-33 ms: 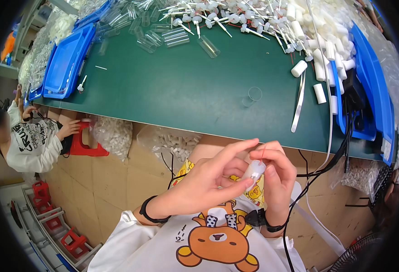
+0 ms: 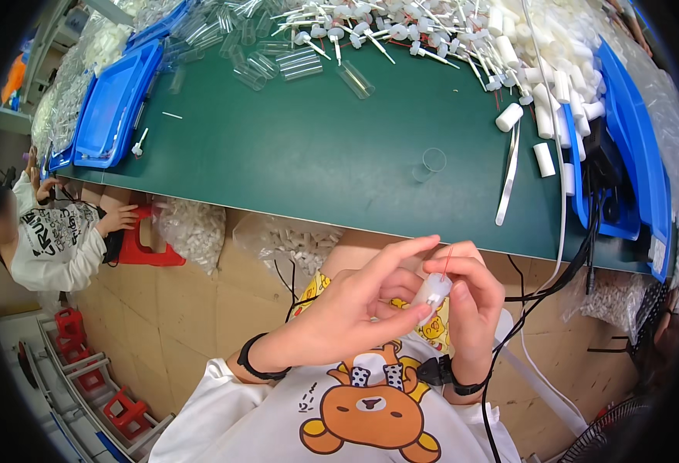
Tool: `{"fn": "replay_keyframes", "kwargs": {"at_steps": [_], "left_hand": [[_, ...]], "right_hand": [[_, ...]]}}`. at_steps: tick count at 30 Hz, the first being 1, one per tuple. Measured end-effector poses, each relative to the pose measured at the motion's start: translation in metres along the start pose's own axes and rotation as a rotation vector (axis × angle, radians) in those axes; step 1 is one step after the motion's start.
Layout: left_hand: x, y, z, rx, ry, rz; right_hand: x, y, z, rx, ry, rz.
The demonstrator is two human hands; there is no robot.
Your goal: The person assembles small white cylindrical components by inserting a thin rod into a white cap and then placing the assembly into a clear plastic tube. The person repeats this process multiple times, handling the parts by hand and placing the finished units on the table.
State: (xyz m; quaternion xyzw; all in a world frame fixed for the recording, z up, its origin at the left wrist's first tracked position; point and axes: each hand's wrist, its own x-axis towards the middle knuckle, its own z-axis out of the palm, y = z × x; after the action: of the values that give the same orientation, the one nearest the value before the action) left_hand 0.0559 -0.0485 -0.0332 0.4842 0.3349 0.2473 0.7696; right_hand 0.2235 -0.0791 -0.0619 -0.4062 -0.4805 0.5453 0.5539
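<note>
My left hand (image 2: 359,301) grips a small translucent white cylinder (image 2: 432,293) between its thumb and curled fingers, just off the table's near edge and above my lap. Thin red wire (image 2: 448,262) sticks up from the cylinder's upper end. My right hand (image 2: 471,301) is curled around that upper end, its index finger bent over by the wire and its thumb close against the cylinder's side. The fingers partly hide the cylinder's lower end. Beyond the hands, a short clear tube (image 2: 433,160) stands on the green table (image 2: 293,147).
Metal tweezers (image 2: 509,174) lie near white cylinders (image 2: 544,160) on the right. Piled white parts with stems and red wires (image 2: 401,31) and clear tubes (image 2: 301,65) cover the far side. Blue trays (image 2: 116,108) flank the table. Cables (image 2: 579,255) hang at right; a co-worker (image 2: 62,231) sits left.
</note>
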Motion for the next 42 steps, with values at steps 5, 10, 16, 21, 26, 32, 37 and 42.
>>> {"fn": "replay_keyframes", "kwargs": {"at_steps": [5, 10, 16, 21, 26, 32, 37, 42], "left_hand": [[0.000, 0.002, -0.001, -0.035, -0.031, -0.002], [-0.002, 0.005, 0.000, -0.006, -0.020, 0.013], [-0.003, 0.006, 0.000, 0.047, -0.021, -0.002], [-0.004, 0.006, 0.001, 0.046, -0.023, 0.012], [-0.004, 0.007, 0.000, 0.050, -0.026, -0.006], [-0.003, 0.006, 0.000, 0.074, -0.019, 0.009], [-0.003, 0.003, 0.000, 0.069, -0.039, 0.036], [-0.002, 0.006, 0.000, -0.007, -0.040, -0.006]], "right_hand": [[-0.001, 0.004, -0.003, -0.008, -0.025, 0.000], [0.000, 0.005, -0.008, -0.021, -0.061, -0.005], [0.000, 0.005, -0.015, 0.009, -0.100, 0.024], [0.000, 0.006, -0.017, 0.004, -0.128, 0.015], [0.002, 0.003, -0.020, 0.009, -0.156, 0.023], [0.004, 0.000, -0.022, -0.025, -0.167, 0.031], [0.003, 0.001, -0.024, -0.027, -0.170, 0.037], [0.003, 0.002, -0.024, 0.018, -0.168, 0.049]]}}
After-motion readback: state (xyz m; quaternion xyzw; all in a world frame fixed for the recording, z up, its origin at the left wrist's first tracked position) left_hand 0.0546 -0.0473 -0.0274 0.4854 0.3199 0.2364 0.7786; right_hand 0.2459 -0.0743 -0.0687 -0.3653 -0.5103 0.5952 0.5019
